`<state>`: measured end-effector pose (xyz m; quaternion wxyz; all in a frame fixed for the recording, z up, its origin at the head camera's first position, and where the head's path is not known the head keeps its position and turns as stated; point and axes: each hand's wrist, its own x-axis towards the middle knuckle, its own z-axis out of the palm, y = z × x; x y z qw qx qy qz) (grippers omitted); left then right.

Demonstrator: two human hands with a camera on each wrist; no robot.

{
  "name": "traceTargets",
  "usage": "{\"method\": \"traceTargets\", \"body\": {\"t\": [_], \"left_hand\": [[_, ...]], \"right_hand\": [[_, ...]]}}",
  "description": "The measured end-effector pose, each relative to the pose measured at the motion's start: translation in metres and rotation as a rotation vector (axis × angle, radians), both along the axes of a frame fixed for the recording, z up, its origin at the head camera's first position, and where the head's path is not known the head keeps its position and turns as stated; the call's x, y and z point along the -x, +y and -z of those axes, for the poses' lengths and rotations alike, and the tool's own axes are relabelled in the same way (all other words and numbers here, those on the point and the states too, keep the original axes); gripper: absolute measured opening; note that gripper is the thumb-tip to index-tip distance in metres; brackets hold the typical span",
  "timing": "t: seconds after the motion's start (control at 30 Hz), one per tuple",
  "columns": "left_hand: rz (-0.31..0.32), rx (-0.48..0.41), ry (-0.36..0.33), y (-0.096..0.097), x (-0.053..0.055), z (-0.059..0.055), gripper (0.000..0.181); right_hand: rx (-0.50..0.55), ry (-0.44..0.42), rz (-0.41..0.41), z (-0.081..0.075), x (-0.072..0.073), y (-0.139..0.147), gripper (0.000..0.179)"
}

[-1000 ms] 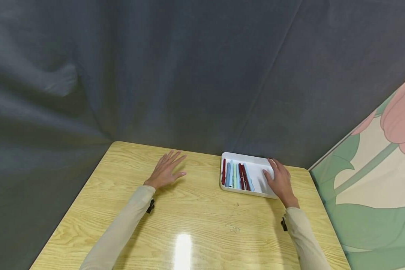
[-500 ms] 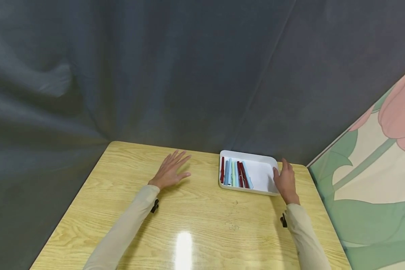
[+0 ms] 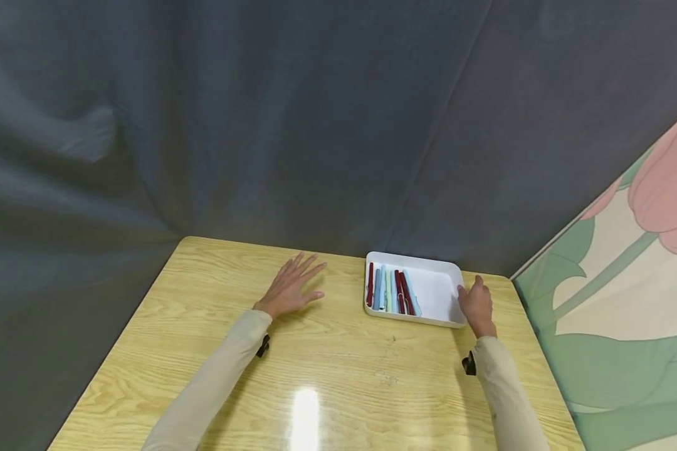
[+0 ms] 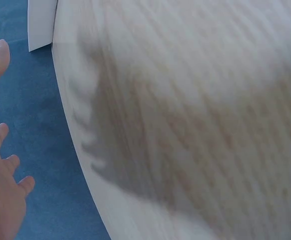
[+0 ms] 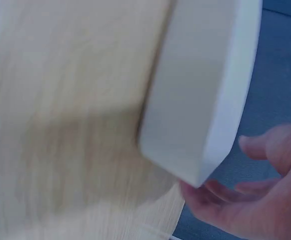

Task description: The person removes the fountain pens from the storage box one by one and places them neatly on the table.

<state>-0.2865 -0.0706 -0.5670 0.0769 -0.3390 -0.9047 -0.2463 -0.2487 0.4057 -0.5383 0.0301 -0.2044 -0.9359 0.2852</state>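
Note:
A shallow white tray point(image 3: 437, 294) stands at the back right of the wooden table. Several pens point(image 3: 393, 291) lie side by side in its left half, in dark red, grey-blue, light blue and pale green. My right hand point(image 3: 476, 307) is at the tray's right end. In the right wrist view its fingertips are right at the tray's outer corner, and the thumb stands apart above the rim, the fingers loosely bent. Left of the tray, my left hand point(image 3: 290, 288) hovers over the table with fingers spread and nothing in it. Its shadow falls on the wood in the left wrist view.
The light wooden table point(image 3: 327, 351) ends at the back against a dark grey curtain point(image 3: 293, 125). On the right stands a panel with a tulip pattern point(image 3: 626, 300). Both sleeves carry a small black device at the wrist.
My right hand has drawn back from over the tray's inside to its right end, then dipped slightly lower. My left hand has drifted a little to the right. The pens keep their arrangement.

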Motion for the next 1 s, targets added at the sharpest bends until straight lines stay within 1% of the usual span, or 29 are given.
{"method": "traceTargets", "body": {"t": [0.17, 0.27, 0.4, 0.53, 0.67, 0.77, 0.87, 1.0], "left_hand": [[0.004, 0.003, -0.011, 0.000, -0.004, 0.001, 0.074], [0.008, -0.005, -0.037, 0.000, -0.005, 0.000, 0.075], [0.017, 0.006, -0.045, 0.000, -0.007, -0.001, 0.075], [0.022, 0.016, -0.043, 0.002, -0.007, -0.003, 0.074], [0.028, 0.017, -0.046, 0.002, -0.008, -0.003, 0.074], [0.032, 0.018, -0.043, 0.004, -0.007, -0.001, 0.073], [0.035, 0.016, -0.046, 0.005, -0.006, 0.000, 0.073], [0.036, 0.017, -0.058, 0.006, -0.007, 0.000, 0.074]], "right_hand": [[0.073, -0.060, -0.028, -0.008, 0.004, 0.002, 0.067], [0.104, -0.080, -0.044, -0.011, 0.005, 0.005, 0.063], [0.104, -0.075, -0.071, -0.010, 0.005, 0.011, 0.055], [0.134, -0.072, -0.089, -0.005, 0.004, 0.021, 0.052], [0.270, -0.088, -0.104, -0.006, -0.001, 0.028, 0.054], [0.373, -0.112, -0.142, -0.010, -0.004, 0.030, 0.057], [0.417, -0.145, -0.189, -0.013, -0.006, 0.030, 0.060], [0.433, -0.183, -0.242, -0.011, -0.005, 0.029, 0.063]]}}
